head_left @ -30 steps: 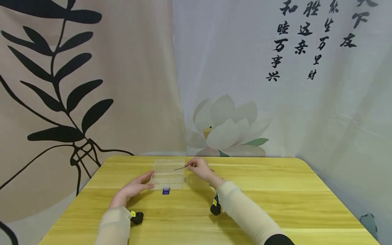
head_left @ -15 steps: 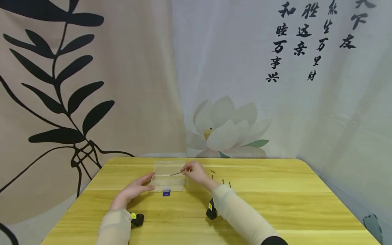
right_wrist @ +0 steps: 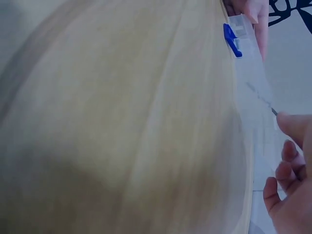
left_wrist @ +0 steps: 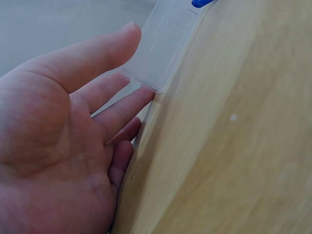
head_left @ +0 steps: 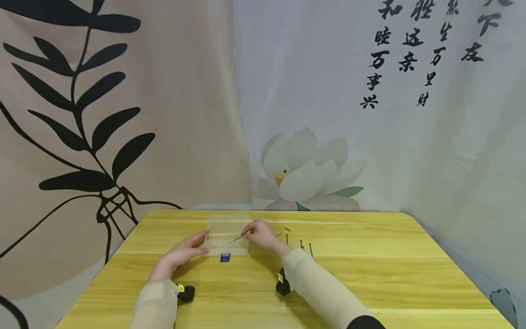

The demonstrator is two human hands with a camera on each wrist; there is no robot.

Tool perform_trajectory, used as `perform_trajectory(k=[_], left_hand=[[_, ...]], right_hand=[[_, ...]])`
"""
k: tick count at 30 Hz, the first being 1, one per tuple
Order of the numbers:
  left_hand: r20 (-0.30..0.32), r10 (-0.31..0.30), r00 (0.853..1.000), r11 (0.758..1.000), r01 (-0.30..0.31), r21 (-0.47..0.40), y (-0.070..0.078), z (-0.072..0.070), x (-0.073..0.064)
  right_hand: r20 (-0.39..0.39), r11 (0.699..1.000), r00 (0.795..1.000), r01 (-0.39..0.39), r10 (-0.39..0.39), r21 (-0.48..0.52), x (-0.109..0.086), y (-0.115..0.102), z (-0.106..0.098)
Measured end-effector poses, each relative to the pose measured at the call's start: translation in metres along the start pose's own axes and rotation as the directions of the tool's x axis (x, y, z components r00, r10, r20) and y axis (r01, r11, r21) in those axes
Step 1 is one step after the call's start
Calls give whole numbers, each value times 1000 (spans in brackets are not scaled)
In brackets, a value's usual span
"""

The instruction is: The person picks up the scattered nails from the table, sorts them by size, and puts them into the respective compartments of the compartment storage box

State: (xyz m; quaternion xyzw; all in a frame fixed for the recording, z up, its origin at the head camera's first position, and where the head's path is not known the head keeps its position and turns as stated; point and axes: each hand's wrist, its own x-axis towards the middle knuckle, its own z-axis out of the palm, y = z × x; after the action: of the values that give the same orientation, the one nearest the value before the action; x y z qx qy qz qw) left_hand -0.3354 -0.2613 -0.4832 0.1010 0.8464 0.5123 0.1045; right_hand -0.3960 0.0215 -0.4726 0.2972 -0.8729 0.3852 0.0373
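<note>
A clear plastic box (head_left: pixel 242 251) with its lid (head_left: pixel 230 220) folded back lies on the table, a blue latch (head_left: pixel 224 257) at its front. Thumb and fingertips of my right hand (head_left: pixel 262 235) pinch a long thin nail (head_left: pixel 236 238), which slants down to the left over the box's front part. Its tip shows dimly against the clear plastic in the right wrist view. My left hand (head_left: pixel 182 251) rests at the left side of the box. Its fairly straight fingers (left_wrist: pixel 129 108) touch the box's edge in the left wrist view, with the thumb spread apart.
Several more thin nails (head_left: pixel 311 250) lie spread on the wooden table (head_left: pixel 370 269) right of the box, beside my right forearm. A printed cloth (head_left: pixel 197 114) hangs just behind the table's back edge.
My right hand has moved left and toward me with the nail, from over the lid to over the box's front part. The left hand stays at the box.
</note>
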Motion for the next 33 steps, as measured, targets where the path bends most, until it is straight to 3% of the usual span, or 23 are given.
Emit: perform_trajectory(k=[7, 14, 20, 33], left_hand=[[5, 3, 1000, 1000, -3, -1, 1, 3, 0], [8, 3, 1000, 1000, -3, -3, 3, 5, 0], [15, -1, 1000, 1000, 0, 4, 6, 3, 0], [11, -8, 1000, 1000, 7, 12, 5, 0, -2]], right_hand=[[25, 1000, 1000, 8, -7, -29, -4, -1, -3], [29, 1000, 1000, 1, -2, 19, -9, 3, -13], [40, 997, 998, -54, 52, 61, -17, 9, -41], [-4, 995, 999, -48, 49, 85, -46, 29, -107]])
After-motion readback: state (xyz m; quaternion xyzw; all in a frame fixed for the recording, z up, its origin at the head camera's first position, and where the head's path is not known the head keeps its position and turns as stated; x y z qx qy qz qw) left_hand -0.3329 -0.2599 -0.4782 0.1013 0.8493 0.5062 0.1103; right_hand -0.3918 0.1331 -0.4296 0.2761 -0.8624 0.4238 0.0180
